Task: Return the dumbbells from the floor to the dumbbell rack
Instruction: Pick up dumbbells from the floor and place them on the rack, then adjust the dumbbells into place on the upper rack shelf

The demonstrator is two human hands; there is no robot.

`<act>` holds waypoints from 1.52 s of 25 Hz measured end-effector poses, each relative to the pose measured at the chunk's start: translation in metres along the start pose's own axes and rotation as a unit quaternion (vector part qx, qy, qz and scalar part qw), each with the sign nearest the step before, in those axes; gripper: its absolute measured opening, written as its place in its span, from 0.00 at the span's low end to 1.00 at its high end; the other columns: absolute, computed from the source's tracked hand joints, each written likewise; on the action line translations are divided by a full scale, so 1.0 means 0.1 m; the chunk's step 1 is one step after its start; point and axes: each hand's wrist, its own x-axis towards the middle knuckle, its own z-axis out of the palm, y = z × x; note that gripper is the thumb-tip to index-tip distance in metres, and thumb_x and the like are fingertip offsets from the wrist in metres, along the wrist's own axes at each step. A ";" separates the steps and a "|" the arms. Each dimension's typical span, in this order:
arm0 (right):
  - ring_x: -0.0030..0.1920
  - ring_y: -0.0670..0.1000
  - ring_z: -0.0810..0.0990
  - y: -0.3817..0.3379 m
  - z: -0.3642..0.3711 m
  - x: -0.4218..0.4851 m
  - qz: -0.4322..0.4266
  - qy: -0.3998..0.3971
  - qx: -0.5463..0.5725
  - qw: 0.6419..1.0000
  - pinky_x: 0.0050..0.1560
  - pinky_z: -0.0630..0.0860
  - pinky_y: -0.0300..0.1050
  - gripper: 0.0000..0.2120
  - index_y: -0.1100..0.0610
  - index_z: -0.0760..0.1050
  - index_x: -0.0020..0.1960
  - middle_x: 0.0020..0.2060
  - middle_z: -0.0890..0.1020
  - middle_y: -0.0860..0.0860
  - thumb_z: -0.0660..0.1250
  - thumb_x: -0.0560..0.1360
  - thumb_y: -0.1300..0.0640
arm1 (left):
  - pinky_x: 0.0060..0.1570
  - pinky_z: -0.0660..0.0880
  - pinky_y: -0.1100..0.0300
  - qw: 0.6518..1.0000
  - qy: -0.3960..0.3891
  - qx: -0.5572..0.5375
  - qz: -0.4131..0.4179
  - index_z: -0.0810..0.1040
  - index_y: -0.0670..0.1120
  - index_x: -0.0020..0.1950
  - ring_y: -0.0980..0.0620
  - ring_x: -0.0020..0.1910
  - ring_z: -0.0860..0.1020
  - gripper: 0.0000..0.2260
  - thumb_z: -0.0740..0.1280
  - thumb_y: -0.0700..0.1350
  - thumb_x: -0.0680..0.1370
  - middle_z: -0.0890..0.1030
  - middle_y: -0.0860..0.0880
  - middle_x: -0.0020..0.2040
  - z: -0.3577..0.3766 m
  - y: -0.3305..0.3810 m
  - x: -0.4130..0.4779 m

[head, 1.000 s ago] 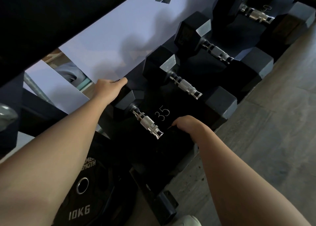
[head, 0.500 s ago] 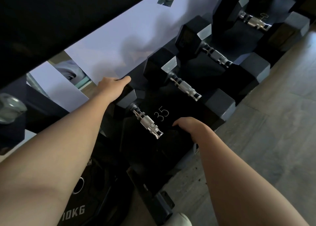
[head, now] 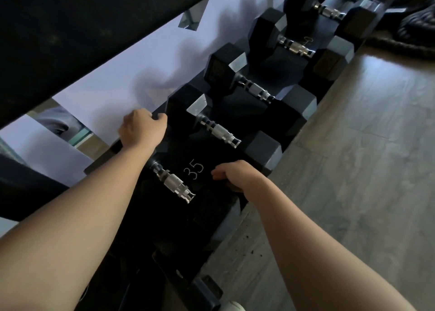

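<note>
The black angled steel dumbbell rack (head: 237, 219) carries the black hex-headed dumbbell with the knurled chrome handle (head: 175, 185) in its nearest cradle, marked 35, so seating looks the step in hand. The left hand (head: 141, 128) clasps the far head, the right hand (head: 237, 175) the near one; next, I judge, letting go cleanly, clear of the neighbouring black hex dumbbell (head: 220, 131) close beside.

Both forearms are bare up to the near edge of the view, with no sleeves showing. The left hand (head: 141, 128) and right hand (head: 237, 175) wear no gloves, rings or watch. A white shoe toe (head: 231, 307) shows at the near edge.
</note>
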 end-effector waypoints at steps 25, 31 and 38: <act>0.66 0.57 0.70 -2.09 -3.27 -5.51 -0.144 0.695 -0.158 0.686 0.64 0.62 0.43 0.21 0.54 0.70 0.68 0.67 0.74 0.56 0.65 0.76 0.53 | 0.60 0.73 0.50 0.819 -0.212 -0.375 0.378 0.76 0.44 0.66 0.45 0.60 0.76 0.22 0.67 0.55 0.77 0.80 0.43 0.61 -2.98 5.06 -1.60; 0.67 0.62 0.65 -4.00 -3.10 -6.86 -0.150 0.665 -0.328 0.654 0.67 0.64 0.58 0.27 0.55 0.66 0.72 0.70 0.68 0.59 0.66 0.75 0.51 | 0.66 0.65 0.45 0.827 -0.164 -0.267 0.467 0.72 0.44 0.71 0.42 0.68 0.69 0.29 0.66 0.59 0.76 0.73 0.42 0.69 -5.04 5.44 -0.99; 0.65 0.65 0.68 -5.15 -3.11 -6.99 -0.199 0.621 -0.462 0.601 0.65 0.65 0.63 0.27 0.55 0.68 0.69 0.67 0.70 0.61 0.70 0.72 0.51 | 0.67 0.64 0.41 0.877 -0.067 -0.240 0.411 0.69 0.46 0.73 0.42 0.71 0.65 0.30 0.67 0.60 0.76 0.69 0.41 0.72 -5.82 5.29 0.01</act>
